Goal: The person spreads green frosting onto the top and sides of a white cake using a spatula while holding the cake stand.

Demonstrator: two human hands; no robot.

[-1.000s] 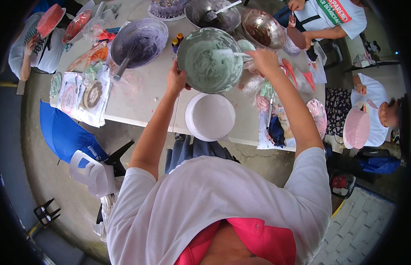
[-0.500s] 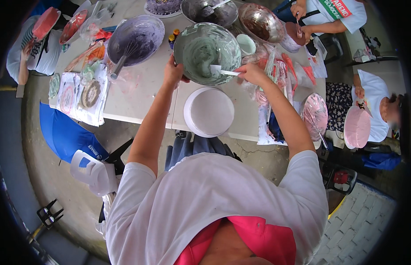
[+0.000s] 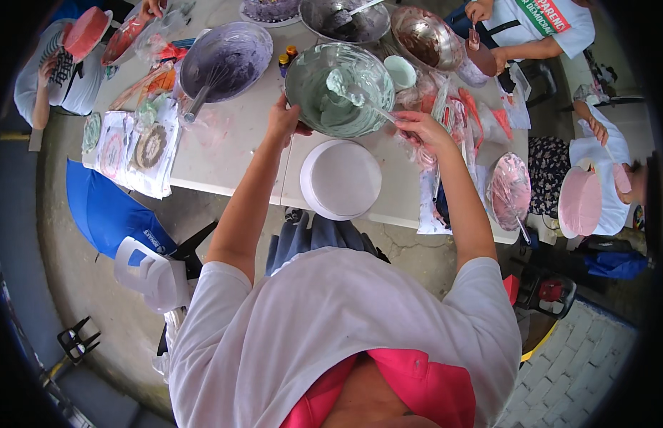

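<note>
My left hand (image 3: pixel 286 118) is closed on the near left rim of a metal mixing bowl (image 3: pixel 303 107) smeared with pale green frosting. The bowl is tilted toward me. In my right hand (image 3: pixel 421 130) is the handle of a spatula (image 3: pixel 374 107), its blade coated with a lump of green frosting (image 3: pixel 339 84) above the bowl's inside. Just below the bowl, near the table's front edge, stands a round white cake or cake form (image 3: pixel 341 180); its material is unclear. A small pale green bowl (image 3: pixel 400 72) stands right of the mixing bowl.
A purple-smeared bowl (image 3: pixel 235 46) with a whisk (image 3: pixel 206 93) lies to the left, beside small bottles (image 3: pixel 283 64). Behind are a dark-purple-frosting bowl (image 3: pixel 324 32) and a brown-smeared bowl (image 3: pixel 424 39). Plastic bags (image 3: pixel 481 118) clutter the right. Other people (image 3: pixel 606 143) handle cakes around the table (image 3: pixel 224 160).
The spatula has risen from the frosting in the bowl and now carries a green lump. My right hand has shifted slightly right and nearer. The person at the right has lifted an arm.
</note>
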